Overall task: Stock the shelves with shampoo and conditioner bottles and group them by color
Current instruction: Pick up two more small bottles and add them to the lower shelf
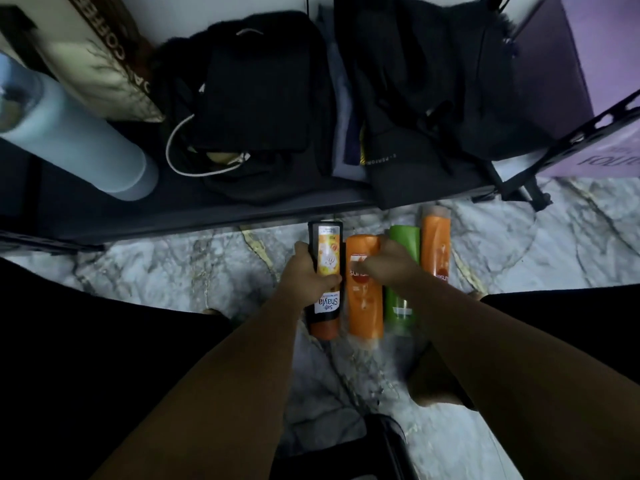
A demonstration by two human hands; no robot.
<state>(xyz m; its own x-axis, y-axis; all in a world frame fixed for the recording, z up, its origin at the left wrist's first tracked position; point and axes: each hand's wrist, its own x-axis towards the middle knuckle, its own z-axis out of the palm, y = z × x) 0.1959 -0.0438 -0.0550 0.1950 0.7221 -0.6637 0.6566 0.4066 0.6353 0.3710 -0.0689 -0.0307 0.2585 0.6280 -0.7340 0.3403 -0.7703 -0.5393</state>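
Observation:
Several bottles lie side by side on the marble floor in front of a dark shelf [194, 216]. My left hand [310, 271] is wrapped around the black bottle with a white and orange label [327, 251], leftmost in the row. To its right lies an orange bottle [365, 306]; my right hand [388, 266] rests on its upper half, fingers curled over it. A green bottle [403, 237] lies partly under my right wrist. A second, slimmer orange bottle [435, 244] lies at the far right, untouched.
The low shelf holds black bags [263, 98], a white cable [180, 161], a pale blue cylinder [69, 126] and a coffee bag [104, 57]. A purple box [609, 147] stands at the right behind a black metal frame [571, 147]. My dark-clothed knees flank the bottles.

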